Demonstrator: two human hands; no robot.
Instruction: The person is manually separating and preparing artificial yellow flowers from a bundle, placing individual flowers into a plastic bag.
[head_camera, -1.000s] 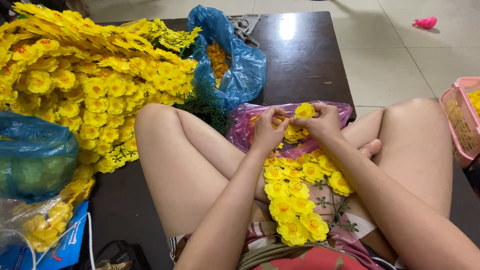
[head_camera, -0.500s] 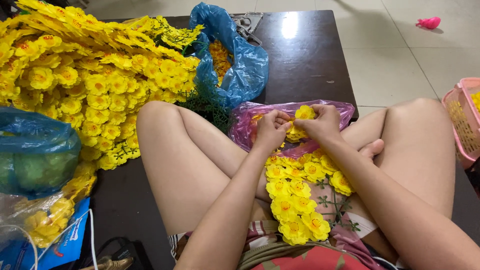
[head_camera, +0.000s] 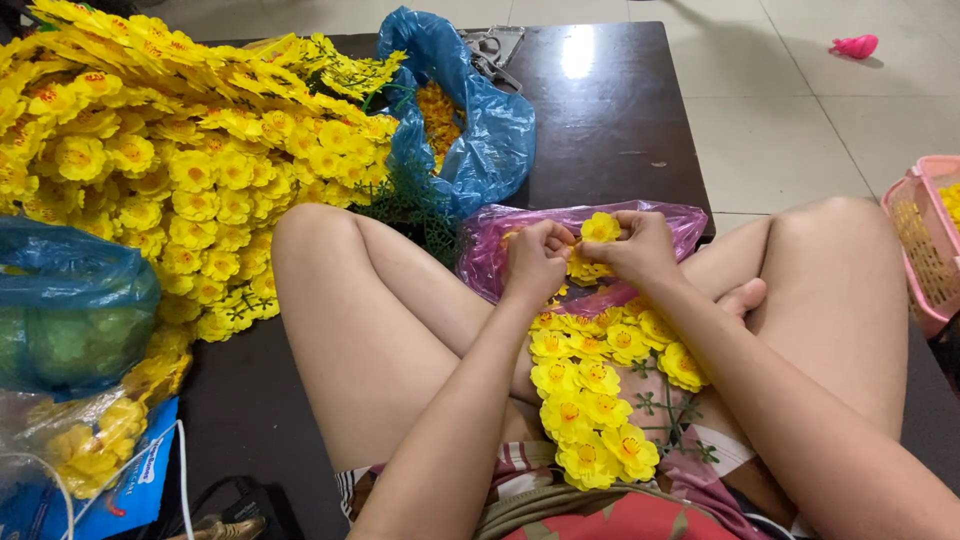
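I sit cross-legged on a dark table (head_camera: 620, 110). My left hand (head_camera: 535, 260) and my right hand (head_camera: 640, 250) meet over a pink plastic bag (head_camera: 485, 255) of yellow blooms. Both pinch a single yellow artificial flower (head_camera: 600, 228) between the fingertips. A strand of joined yellow flowers (head_camera: 590, 390) with green stems runs down my lap toward my waist.
A big heap of yellow flower sprays (head_camera: 160, 150) fills the left side. A blue bag (head_camera: 480, 130) of orange pieces stands behind the pink one, scissors (head_camera: 490, 45) beyond it. Another blue bag (head_camera: 70, 310) lies at left. A pink basket (head_camera: 925, 240) is at right.
Both hands stay together over the pink bag, fingers shifting slightly on the yellow flower. Nothing else has moved.
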